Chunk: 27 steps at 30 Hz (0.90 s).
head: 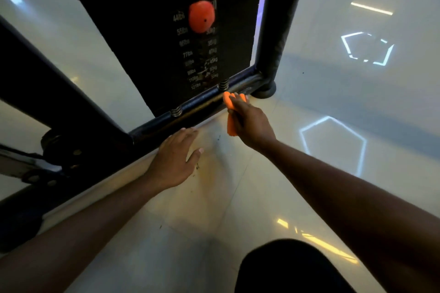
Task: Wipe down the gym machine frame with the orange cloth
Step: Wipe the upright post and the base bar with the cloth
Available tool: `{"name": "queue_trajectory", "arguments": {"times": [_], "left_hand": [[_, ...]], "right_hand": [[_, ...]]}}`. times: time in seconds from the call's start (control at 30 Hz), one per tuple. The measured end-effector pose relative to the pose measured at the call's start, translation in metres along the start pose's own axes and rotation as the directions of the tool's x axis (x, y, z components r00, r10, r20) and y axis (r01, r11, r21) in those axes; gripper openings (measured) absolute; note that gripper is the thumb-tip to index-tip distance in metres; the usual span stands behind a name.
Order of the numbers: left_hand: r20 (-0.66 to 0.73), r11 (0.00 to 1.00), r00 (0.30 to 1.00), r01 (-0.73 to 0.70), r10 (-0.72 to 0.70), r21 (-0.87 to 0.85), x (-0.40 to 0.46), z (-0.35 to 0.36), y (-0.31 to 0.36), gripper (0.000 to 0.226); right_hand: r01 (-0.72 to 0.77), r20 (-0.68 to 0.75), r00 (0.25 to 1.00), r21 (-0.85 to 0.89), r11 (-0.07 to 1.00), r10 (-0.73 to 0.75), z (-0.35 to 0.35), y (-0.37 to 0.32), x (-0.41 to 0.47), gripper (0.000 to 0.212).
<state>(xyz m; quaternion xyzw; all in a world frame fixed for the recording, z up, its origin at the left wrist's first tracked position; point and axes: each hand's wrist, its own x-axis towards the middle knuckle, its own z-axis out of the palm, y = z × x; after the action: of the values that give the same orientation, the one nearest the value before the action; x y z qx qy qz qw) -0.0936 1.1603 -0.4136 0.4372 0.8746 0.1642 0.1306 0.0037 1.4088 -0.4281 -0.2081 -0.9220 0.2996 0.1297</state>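
The gym machine's dark frame has a low horizontal bar (190,108) running along the floor, joined to an upright post (276,31) at the right. My right hand (250,121) grips the orange cloth (229,112) and presses its upper end against the bar near the right corner. The cloth's lower end hangs below my fingers. My left hand (173,157) lies flat on the tiled floor just in front of the bar, fingers straight, fingertips close to the bar.
A black weight stack (152,31) with printed weight labels and an orange selector knob (202,19) stands behind the bar on two springs. A thick slanted frame beam (59,93) crosses at left. Glossy floor tiles reflect ceiling lights. My dark-clothed knee (290,269) is at the bottom.
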Motion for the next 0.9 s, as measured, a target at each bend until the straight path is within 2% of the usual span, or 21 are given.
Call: {"name": "queue_trajectory", "arguments": {"times": [0.17,0.23,0.4,0.53,0.63,0.77,0.9], "left_hand": [[0.051,0.988,0.994,-0.102,0.097,0.112,0.032,-0.007,0.017,0.066],[0.023,0.980,0.993,-0.115,0.112,0.163,0.053,0.000,0.017,0.070],[-0.126,0.982,0.992,0.015,0.010,0.189,0.117,0.037,0.002,0.070],[-0.249,0.975,0.968,0.066,-0.011,0.214,0.144,0.059,-0.008,0.066],[-0.281,0.980,0.960,0.066,-0.011,0.189,0.153,0.063,-0.009,0.069],[-0.269,0.987,0.963,0.074,-0.033,0.141,0.161,0.063,-0.010,0.075],[-0.276,0.991,0.960,0.077,-0.044,0.110,0.166,0.063,-0.013,0.076]], "right_hand": [[0.000,-0.037,0.999,0.010,1.000,0.000,-0.010,0.013,0.006,0.058],[0.009,-0.025,1.000,0.037,0.999,-0.008,-0.001,0.020,0.015,0.059],[0.013,-0.048,0.999,0.085,0.996,-0.009,0.029,0.030,0.048,0.063],[0.035,-0.101,0.995,0.136,0.990,-0.021,0.069,0.036,0.055,0.071],[0.075,-0.119,0.990,0.029,0.997,-0.071,0.099,0.050,0.059,0.076],[0.118,-0.161,0.979,-0.052,0.992,-0.125,0.096,0.076,0.075,0.077],[-0.089,-0.271,0.956,0.104,0.991,0.114,0.087,0.065,0.085,0.070]]}}
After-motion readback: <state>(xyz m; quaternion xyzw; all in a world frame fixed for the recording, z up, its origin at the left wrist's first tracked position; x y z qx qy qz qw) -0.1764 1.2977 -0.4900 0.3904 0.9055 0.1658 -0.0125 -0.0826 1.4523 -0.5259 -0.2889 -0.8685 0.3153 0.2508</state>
